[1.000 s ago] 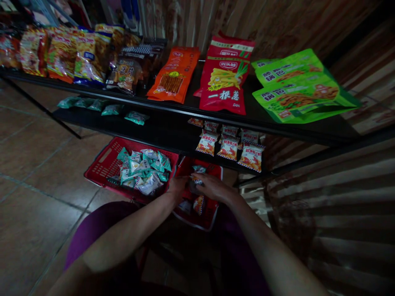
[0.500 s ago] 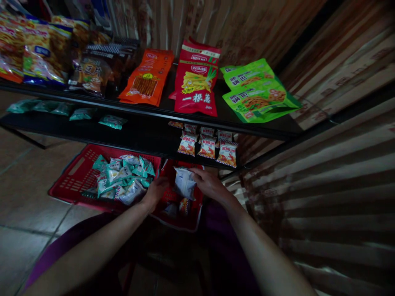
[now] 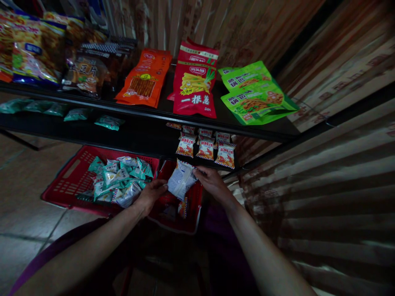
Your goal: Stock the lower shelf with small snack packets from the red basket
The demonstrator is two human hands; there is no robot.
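Note:
Over the right red basket (image 3: 194, 222), a small snack packet (image 3: 181, 179) is tilted with its pale printed back facing up. My right hand (image 3: 211, 181) pinches its right edge between thumb and fingers. At its left edge, the closed fingers of my left hand (image 3: 154, 192) take hold of it too. Beneath the packet, a little orange-and-white packet (image 3: 182, 208) and a dim one (image 3: 169, 212) lie in that basket. To the left, another red basket (image 3: 66, 181) holds a heap of green and white snack packets (image 3: 115, 174).
Small orange-and-white packets (image 3: 205, 147) stand in rows on the lower black shelf (image 3: 138, 142), with green packets (image 3: 109, 122) further left. The upper shelf bears orange bags (image 3: 145, 80), red bags (image 3: 194, 82) and green bags (image 3: 259, 96). Corrugated sheeting (image 3: 339, 185) rises at the right.
My left hand has come to the packet's left edge, where it was apart before. The packet has turned and shifted slightly left, still in my right hand.

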